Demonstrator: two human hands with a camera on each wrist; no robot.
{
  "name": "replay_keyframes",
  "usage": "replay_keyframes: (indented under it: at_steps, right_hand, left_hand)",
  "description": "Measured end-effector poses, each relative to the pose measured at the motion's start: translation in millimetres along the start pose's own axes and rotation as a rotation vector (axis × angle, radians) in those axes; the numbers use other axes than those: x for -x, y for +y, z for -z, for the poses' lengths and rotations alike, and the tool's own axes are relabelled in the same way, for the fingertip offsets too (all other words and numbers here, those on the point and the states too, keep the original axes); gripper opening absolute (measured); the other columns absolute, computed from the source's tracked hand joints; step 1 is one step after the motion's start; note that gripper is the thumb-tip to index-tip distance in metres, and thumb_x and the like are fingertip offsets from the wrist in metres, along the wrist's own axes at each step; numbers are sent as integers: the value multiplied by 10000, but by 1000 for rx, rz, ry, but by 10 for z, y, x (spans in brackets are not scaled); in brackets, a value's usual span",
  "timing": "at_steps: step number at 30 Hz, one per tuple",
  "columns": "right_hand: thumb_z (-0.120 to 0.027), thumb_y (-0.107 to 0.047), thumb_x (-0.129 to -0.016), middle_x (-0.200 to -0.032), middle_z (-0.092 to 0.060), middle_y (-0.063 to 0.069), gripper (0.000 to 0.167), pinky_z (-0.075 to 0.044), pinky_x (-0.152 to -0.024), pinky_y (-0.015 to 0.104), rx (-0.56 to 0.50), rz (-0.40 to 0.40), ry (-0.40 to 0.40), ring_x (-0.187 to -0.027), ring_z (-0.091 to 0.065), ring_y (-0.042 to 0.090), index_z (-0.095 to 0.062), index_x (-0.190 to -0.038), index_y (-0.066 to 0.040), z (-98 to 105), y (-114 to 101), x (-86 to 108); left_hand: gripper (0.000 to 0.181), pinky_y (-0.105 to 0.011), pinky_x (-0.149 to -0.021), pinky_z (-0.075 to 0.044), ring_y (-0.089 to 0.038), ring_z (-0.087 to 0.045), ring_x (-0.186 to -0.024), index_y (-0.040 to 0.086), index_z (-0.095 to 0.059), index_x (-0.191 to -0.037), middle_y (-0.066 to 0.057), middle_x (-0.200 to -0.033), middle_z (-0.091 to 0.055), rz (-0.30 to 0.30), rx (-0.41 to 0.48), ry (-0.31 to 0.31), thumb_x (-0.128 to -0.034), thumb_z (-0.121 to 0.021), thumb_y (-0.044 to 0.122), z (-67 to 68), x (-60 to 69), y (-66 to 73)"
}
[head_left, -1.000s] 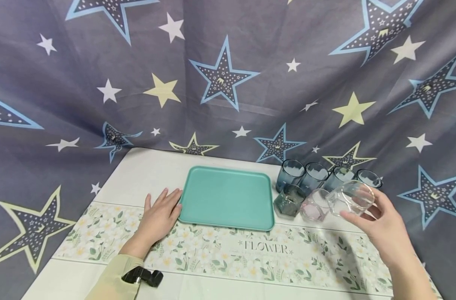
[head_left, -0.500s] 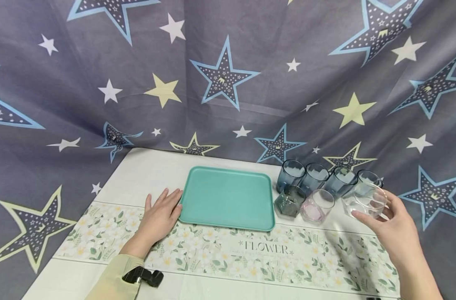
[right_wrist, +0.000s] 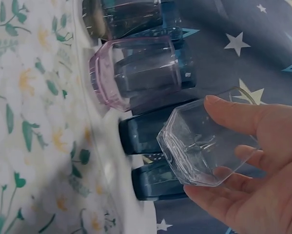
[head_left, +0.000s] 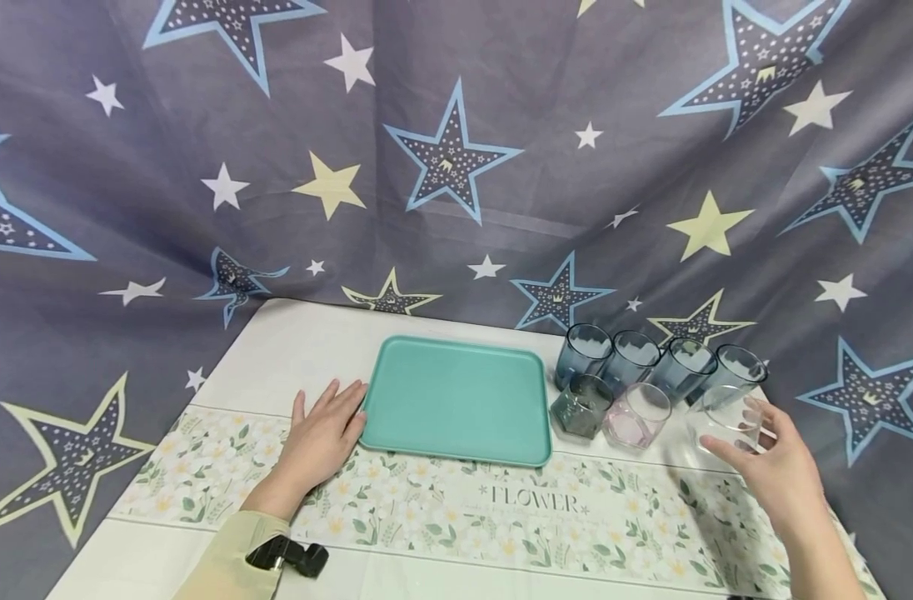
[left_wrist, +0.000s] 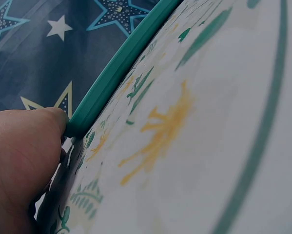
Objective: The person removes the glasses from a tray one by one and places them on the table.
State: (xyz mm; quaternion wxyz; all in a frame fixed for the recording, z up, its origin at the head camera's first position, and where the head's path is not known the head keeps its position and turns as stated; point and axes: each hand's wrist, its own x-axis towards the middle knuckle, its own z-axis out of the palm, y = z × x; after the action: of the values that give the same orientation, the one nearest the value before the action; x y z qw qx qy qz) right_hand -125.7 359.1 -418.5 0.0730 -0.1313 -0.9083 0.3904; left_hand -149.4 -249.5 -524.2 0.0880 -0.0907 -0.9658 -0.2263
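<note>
My right hand [head_left: 779, 467] holds a clear glass [right_wrist: 199, 141] with a faceted base, thumb on one side and fingers on the other. The glass is just in front of the rightmost blue glass [head_left: 737, 367], to the right of a pink glass [head_left: 636, 421]. Whether its base touches the table cannot be told. On the left, my left hand [head_left: 314, 442] lies on the table with fingers extended, touching the left edge of a teal tray [head_left: 456, 400]. The left wrist view has the thumb [left_wrist: 53, 117] against the tray's rim.
Several blue glasses stand in a back row, among them the leftmost blue glass [head_left: 581, 358]. A smoky grey glass [head_left: 580, 412] stands in front, between tray and pink glass. A floral strip [head_left: 426, 508] crosses the white table; a star-patterned curtain [head_left: 456, 250] hangs behind.
My right hand has carried the clear glass to the right, away from the pink glass, and lowered it. My left hand has stayed by the tray.
</note>
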Motion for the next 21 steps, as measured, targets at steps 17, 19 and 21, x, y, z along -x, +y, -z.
replay_keyframes:
  at_steps: [17,19,21]
  right_hand:
    - [-847,-355,-1018,-1642,-334,343,1052,-484,-863,195,-79,-28,-98,-1448,-392,552,-180,-1740,19,-236,203,-120]
    - [-848,-355,-1017,-1685,-274,362,1079,-533,-1005,370,-97,-52,-119,-1498,-342,588,-143,-1755,-2,-257,207,-136]
    - [-846,-368,-1017,-1711,-227,380,1103,-495,-1113,567,-98,-68,-136,-1524,-307,617,-113,-1761,-11,-282,221,-152]
  left_hand:
    - [541,-748,-1286,16,-439,-297,-1634,94,-481,-1683,-128,-1703,-484,6,-3,2,-1184,-525,300,-28,10,-17]
    - [541,-749,-1285,15,-439,-296,-1634,92,-482,-1682,-130,-1702,-484,6,-2,3,-1184,-526,300,-28,9,-14]
    - [541,-753,-1283,13,-440,-297,-1634,90,-484,-1680,-131,-1701,-485,8,-3,5,-1183,-527,297,-29,5,-11]
